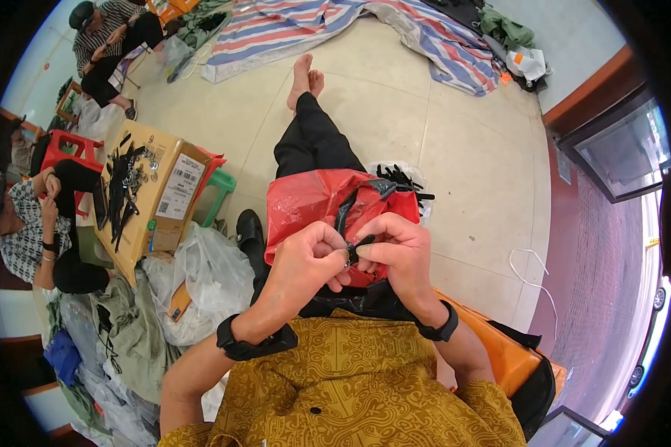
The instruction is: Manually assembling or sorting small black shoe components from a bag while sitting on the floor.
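My left hand (313, 257) and my right hand (399, 253) meet over my lap, fingers pinched together. Between their fingertips is a small black strap piece (364, 241), whose lower part is mostly hidden; a tiny shiny bit shows beside it. Both hands grip it from opposite sides. Under them a red plastic sheet (294, 201) covers my lap, with a dark strip (343, 216) lying on it just beyond my fingers. Past the sheet's right far edge, several black straps (399, 179) lie on clear plastic on the floor.
At left stands a cardboard box (168, 141) topped with black straps (119, 186) and metal rings (143, 165). A clear plastic bag (212, 261) and a phone (179, 302) lie nearer. Two people sit at left. A striped tarp (276, 37) spreads far ahead; a white cable (529, 261) lies right.
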Demonstrator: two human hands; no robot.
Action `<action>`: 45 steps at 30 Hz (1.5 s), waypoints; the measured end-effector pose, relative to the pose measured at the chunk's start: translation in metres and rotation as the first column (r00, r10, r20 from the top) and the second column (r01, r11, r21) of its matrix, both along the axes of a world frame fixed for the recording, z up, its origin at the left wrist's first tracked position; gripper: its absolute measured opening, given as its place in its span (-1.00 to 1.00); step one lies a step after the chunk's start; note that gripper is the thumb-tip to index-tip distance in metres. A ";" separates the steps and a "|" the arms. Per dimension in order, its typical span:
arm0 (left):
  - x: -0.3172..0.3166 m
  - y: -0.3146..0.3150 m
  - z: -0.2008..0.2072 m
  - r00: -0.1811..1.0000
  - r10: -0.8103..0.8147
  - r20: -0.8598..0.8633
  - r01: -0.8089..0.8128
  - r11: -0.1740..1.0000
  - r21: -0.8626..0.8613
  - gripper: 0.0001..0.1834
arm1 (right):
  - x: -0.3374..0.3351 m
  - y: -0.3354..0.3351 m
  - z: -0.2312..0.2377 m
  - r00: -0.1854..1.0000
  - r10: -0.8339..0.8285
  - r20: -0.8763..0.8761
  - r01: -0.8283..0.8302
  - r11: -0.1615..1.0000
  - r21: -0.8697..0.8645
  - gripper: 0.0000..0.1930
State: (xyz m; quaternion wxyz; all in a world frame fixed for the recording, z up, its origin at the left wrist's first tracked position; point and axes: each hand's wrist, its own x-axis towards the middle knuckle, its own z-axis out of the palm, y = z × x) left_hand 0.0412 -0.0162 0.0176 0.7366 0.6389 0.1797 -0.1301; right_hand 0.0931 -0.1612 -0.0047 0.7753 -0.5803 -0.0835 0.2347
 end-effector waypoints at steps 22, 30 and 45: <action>0.000 0.002 0.002 0.999 0.031 0.013 -0.030 0.995 -0.094 -0.95 | 0.004 0.000 -0.008 0.817 0.055 0.575 0.068 0.979 -0.191 -0.89; 0.001 0.001 0.004 0.999 0.039 0.023 -0.037 0.997 -0.071 -0.95 | 0.003 0.003 -0.007 0.748 0.033 0.663 0.160 0.960 -0.229 -0.90; 0.002 -0.002 0.001 0.993 0.117 0.003 -0.116 0.990 -0.079 -0.93 | 0.002 0.009 -0.010 0.246 0.146 0.958 0.403 0.884 -0.238 -0.84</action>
